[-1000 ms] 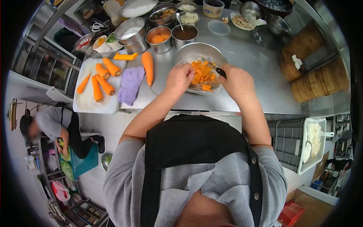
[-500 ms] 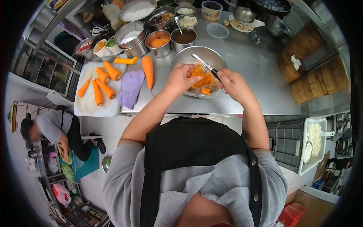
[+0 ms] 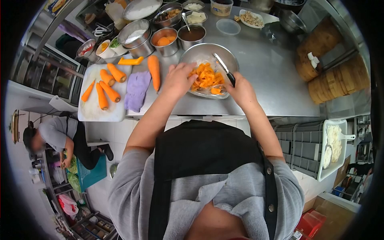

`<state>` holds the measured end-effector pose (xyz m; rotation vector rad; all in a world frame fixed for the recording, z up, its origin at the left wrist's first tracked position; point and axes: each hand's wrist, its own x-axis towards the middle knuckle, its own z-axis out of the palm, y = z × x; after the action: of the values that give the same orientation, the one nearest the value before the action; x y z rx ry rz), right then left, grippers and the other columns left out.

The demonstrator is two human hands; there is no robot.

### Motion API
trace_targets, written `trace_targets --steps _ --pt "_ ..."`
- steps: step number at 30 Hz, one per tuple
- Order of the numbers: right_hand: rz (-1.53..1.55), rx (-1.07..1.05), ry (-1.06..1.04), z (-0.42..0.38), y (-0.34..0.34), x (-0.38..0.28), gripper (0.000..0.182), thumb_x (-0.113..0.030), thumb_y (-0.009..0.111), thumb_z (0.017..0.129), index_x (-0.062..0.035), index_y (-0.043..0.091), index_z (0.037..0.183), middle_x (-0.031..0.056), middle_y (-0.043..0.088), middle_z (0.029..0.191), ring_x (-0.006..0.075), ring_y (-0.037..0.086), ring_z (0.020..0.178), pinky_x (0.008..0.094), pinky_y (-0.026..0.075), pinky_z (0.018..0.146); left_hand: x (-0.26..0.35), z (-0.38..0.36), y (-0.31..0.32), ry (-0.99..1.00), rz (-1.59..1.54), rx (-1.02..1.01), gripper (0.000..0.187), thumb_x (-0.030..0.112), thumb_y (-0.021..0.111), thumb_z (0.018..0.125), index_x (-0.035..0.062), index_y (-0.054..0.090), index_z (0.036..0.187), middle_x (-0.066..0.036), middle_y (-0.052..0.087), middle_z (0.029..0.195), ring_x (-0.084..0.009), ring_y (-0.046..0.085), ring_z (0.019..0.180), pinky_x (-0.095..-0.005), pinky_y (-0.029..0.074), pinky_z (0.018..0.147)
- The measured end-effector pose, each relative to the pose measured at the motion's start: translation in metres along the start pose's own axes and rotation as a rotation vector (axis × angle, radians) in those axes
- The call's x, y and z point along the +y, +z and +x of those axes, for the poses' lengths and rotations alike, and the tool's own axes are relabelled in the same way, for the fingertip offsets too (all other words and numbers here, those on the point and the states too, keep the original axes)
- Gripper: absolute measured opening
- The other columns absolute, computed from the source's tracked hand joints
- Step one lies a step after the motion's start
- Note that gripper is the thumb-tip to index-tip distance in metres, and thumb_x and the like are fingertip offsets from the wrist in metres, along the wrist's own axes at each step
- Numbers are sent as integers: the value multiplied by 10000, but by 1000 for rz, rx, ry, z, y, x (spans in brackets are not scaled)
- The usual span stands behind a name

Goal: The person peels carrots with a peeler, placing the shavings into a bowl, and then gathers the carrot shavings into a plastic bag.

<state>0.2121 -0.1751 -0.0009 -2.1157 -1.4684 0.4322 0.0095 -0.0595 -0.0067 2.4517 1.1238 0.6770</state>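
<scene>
My right hand (image 3: 243, 89) is closed round the black handle of a peeler (image 3: 222, 66), its narrow silver blade pointing up and left over the metal bowl (image 3: 229, 51). My left hand (image 3: 180, 80) is at the bowl's left side, fingers apart, with the thumb by the heap of orange carrot peelings (image 3: 207, 76). A small orange chunk (image 3: 216, 91) lies at the near side of the bowl. Left of my left hand, a large carrot (image 3: 154, 72) rests on the steel counter beside a purple glove (image 3: 137, 91). Several smaller carrots (image 3: 102, 96) lie on the white cutting board (image 3: 90, 112).
Behind the bowl stand metal containers, one with brown sauce (image 3: 192, 34), another with orange-yellow balls (image 3: 165, 41). A clear lid (image 3: 228, 27) lies to their right. Bamboo steamers (image 3: 340, 80) line the right side. At lower left, another person (image 3: 60, 132) bends over green vegetables.
My left hand has drawn back left from the peelings and its fingers have spread. The peeler has shifted slightly right and turned more upright. The heap of peelings shows more fully.
</scene>
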Motion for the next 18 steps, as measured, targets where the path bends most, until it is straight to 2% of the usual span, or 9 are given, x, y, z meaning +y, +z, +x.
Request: trace_targets --steps 6,9,12,15,18 --pt "419 65 49 22 -10 5 240 -194 648 789 -1 556 896 203 635 819 372 622 752 423 480 663 -5 26 9 -165 -434 13 369 41 607 801 129 560 1157 -156 582 1026 -348 476 1120 -378 396 967" --pt "17 240 -104 23 -14 8 218 -192 641 789 -10 552 870 172 615 740 338 603 679 399 478 650 -2 24 5 9 -141 104 353 4 585 803 112 568 1139 -152 587 1058 -318 531 1066 -344 419 944" --pt "252 165 -14 26 -11 0 181 -173 637 797 -24 540 833 119 588 696 265 601 656 371 475 632 -4 26 11 173 62 227 342 -4 572 812 100 584 1137 -142 588 1064 -308 585 965 -329 456 889" --pt "556 107 61 38 2 8 156 -122 642 793 -45 508 802 74 572 693 181 578 597 325 458 540 -14 36 18 -18 -291 45 308 31 558 845 88 600 1145 -89 600 1000 -253 607 882 -295 488 801" --pt "969 -39 150 37 1 13 165 -73 641 788 -64 476 800 40 557 687 116 536 535 270 399 443 -32 42 28 -224 -743 -87 313 50 541 870 75 592 1177 -33 596 940 -151 588 835 -247 484 709"
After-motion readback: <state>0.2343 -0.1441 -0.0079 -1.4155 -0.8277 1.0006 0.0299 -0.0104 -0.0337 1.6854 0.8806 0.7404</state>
